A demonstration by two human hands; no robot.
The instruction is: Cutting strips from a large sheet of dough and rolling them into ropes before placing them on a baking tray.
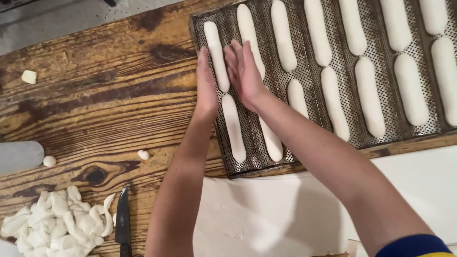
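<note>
Head view: a long dough stick (216, 54) in the far-left channel of the perforated baking tray (247, 164) is flanked by the flat, open left hand (205, 83) and right hand (243, 71); dough scraps (54, 221) and a knife (123, 221) are seen near left.

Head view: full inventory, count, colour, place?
perforated baking tray: one, dark metal, upper right on the table
dough sticks: about seventeen visible, pale white, lying in the tray channels
wooden table: one, dark brown
dough scrap pile: one, white, bottom left
knife: one, black, beside the pile
small dough bits: three, white, scattered at left
white cloth: one, below the tray
left hand: flat against the leftmost dough stick
right hand: flat on its other side
</note>
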